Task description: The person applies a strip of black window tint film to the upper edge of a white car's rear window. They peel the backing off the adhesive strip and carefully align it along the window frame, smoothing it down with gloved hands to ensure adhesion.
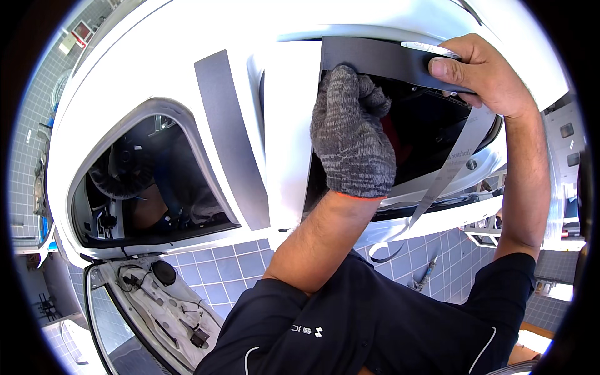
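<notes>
A dark grey adhesive film strip (pixel 375 55) runs along the upper frame of a window opening on a white car (pixel 156 56). My left hand (pixel 353 128), in a grey knitted glove with an orange cuff edge, has bent fingers gathered at the strip's lower edge near its left end. My bare right hand (pixel 478 72) grips the strip's right end, thumb on its face. A pale, curved piece (pixel 431 49) shows above that thumb; I cannot tell whether it is separate. From below this hand hangs a narrow printed backing strip (pixel 453 156), curling at its lower end.
Another dark strip (pixel 230 140) covers the pillar left of the white upright (pixel 292 131). Farther left is a window opening (pixel 147 181). An open door with bare inner panel (pixel 165 306) stands at lower left. Grey tiled floor (pixel 219 272) lies below; a tool-like object (pixel 427 273) rests there.
</notes>
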Demonstrator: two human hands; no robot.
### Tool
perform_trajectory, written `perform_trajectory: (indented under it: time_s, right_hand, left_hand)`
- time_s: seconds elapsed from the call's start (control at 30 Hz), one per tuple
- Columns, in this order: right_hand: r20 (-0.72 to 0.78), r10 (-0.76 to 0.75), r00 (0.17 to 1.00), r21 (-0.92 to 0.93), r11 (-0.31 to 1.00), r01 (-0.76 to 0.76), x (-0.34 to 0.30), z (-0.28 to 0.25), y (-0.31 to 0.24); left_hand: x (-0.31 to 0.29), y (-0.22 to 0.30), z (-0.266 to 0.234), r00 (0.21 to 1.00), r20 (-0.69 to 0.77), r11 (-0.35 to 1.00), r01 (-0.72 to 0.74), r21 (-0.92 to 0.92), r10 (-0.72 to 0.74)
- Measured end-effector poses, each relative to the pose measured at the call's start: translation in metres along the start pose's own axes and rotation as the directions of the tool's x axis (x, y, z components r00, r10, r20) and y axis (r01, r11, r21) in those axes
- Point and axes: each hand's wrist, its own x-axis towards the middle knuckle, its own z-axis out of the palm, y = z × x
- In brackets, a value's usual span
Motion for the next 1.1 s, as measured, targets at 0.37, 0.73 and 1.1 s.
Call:
perform_trajectory:
  time_s: [0.37, 0.73, 1.1]
  right_hand:
    - [-0.035, 0.015, 0.999, -0.097, 0.995, -0.019, 0.0, 0.003, -0.006]
    - [-0.13, 0.025, 0.991, -0.177, 0.983, -0.048, 0.0, 0.007, -0.007]
    - [-0.138, 0.063, 0.988, -0.13, 0.988, -0.081, 0.001, 0.016, -0.031]
  left_hand:
    - [-0.003, 0.004, 0.002, 0.999, -0.04, 0.999, 0.028, -0.021, -0.029]
    - [-0.002, 0.006, 0.006, 0.995, -0.087, 0.999, 0.051, -0.019, -0.053]
    - [0.0, 0.009, 0.009, 0.99, -0.128, 0.998, 0.061, -0.03, -0.065]
